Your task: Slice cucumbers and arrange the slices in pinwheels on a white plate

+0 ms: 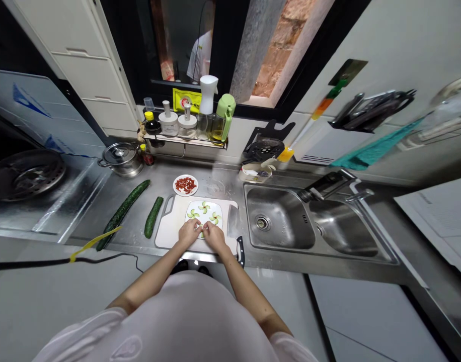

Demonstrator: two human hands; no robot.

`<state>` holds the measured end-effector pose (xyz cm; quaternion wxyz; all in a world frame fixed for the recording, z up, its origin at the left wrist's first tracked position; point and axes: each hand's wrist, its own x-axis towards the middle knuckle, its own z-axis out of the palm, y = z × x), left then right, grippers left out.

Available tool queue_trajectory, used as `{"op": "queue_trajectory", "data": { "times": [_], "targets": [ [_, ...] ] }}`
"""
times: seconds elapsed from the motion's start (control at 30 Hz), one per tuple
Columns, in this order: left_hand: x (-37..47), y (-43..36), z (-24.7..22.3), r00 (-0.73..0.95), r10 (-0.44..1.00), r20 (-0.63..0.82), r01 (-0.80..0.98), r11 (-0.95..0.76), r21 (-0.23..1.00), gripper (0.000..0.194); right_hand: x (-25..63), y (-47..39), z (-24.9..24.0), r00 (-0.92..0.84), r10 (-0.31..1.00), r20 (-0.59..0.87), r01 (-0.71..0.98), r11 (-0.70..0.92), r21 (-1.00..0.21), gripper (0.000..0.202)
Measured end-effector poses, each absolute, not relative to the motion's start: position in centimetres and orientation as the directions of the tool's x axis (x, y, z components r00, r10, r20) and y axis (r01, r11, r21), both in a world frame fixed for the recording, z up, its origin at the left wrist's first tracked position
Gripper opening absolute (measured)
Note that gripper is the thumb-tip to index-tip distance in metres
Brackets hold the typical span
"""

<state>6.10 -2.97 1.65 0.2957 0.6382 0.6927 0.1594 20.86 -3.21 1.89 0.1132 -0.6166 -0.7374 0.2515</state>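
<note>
On the white cutting board lies a square white plate. Thin cucumber slices are arranged on it in pinwheel shapes. At the plate's near edge my left hand and my right hand meet, fingers closed in a pinch over a small cucumber slice, which they partly hide. A kitchen knife with a black handle rests along the board's right edge. Just behind the board stands a round plate of chopped red pieces.
A cut cucumber and a long cucumber lie left of the board. Beyond them sit a lidded pot and the stove. To the right is a double sink. A condiment shelf hangs behind; a yellow-tagged cable crosses at left.
</note>
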Motion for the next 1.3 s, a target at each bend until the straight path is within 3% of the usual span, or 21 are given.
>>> {"op": "queue_trajectory", "data": {
  "times": [0.2,0.47,0.8,1.07,1.3],
  "targets": [
    [4.4,-0.3,2.2,-0.101,0.990,-0.096,0.735,0.139,0.664,0.017,21.9,-3.1,3.0,-0.088,0.994,-0.068,0.817,0.033,-0.575,0.022],
    [1.0,5.3,2.5,-0.300,0.954,0.021,0.802,0.240,0.547,0.025,22.8,-3.9,3.8,-0.047,0.998,-0.039,0.754,0.010,-0.657,0.025],
    [0.0,8.0,2.8,-0.192,0.971,-0.146,0.948,0.222,0.228,0.032,23.0,-4.9,4.3,-0.045,0.998,-0.049,0.734,0.000,-0.679,0.028],
    [0.0,9.5,3.2,-0.193,0.981,-0.022,0.951,0.192,0.242,0.035,23.5,-5.2,4.5,-0.021,0.999,-0.046,0.721,-0.017,-0.692,0.029],
    [0.3,11.7,3.2,-0.115,0.987,-0.114,0.965,0.138,0.224,0.031,23.5,-5.2,4.5,-0.016,0.998,-0.054,0.727,-0.025,-0.686,0.029]
  ]
}}
